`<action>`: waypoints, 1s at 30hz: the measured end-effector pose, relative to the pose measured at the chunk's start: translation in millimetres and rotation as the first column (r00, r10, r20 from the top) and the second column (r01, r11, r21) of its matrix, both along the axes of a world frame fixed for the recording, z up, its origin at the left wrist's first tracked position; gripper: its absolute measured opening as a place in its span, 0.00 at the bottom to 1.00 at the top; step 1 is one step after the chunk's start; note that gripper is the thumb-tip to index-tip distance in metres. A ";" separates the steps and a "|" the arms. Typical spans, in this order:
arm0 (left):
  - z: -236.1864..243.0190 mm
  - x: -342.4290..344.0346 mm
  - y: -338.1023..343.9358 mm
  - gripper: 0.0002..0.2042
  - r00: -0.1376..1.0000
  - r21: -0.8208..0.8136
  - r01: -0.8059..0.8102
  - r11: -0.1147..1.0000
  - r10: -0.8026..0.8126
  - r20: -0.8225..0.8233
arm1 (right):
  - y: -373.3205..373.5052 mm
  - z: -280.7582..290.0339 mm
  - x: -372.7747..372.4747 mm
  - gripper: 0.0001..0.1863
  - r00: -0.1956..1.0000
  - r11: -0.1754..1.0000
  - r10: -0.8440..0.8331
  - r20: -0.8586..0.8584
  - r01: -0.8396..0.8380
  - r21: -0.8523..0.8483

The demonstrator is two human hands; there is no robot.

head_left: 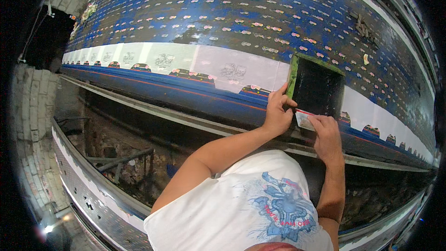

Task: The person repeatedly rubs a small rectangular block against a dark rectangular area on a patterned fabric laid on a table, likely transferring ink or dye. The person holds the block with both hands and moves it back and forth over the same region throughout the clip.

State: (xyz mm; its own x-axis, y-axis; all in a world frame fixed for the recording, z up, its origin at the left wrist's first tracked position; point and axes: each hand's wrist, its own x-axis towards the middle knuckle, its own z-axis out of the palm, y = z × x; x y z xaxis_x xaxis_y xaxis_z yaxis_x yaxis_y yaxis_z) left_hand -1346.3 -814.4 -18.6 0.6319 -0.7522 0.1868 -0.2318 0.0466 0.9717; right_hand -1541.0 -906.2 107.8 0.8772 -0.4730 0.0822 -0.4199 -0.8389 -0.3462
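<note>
A long blue-and-dark worktop (204, 7) carries a row of pale sheets (241, 62) and a green-edged frame (292, 81), with two bare hands at the frame.
The frame, whose inside is dark, lies near the close edge of the worktop, and pale sheets are visible on both its sides. The left hand (278, 117) is at the frame's lower left corner: its index finger is stretched along the side, the others are bent, and I cannot tell if they grip it. The right hand (327, 135) has its fingers closed on a small flat piece (304, 120), pale with a red edge, held tilted at the frame's near end.
</note>
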 end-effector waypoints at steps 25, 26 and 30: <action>0.4 2.5 -1.3 0.30 1.000 -0.088 0.004 0.996 -0.006 -0.028 | 30.5 -7.2 -8.2 0.32 0.994 0.994 -0.111 0.002 0.111 0.008; -0.4 2.8 0.3 0.30 1.000 -0.074 0.001 0.997 -0.003 -0.023 | 30.8 -6.6 -7.4 0.32 0.994 0.994 -0.109 -0.008 0.110 0.007; 4.6 1.7 1.2 0.30 0.999 -0.065 -0.003 0.998 0.001 -0.044 | 29.6 -1.6 -5.0 0.32 0.994 0.994 -0.106 -0.034 0.107 0.014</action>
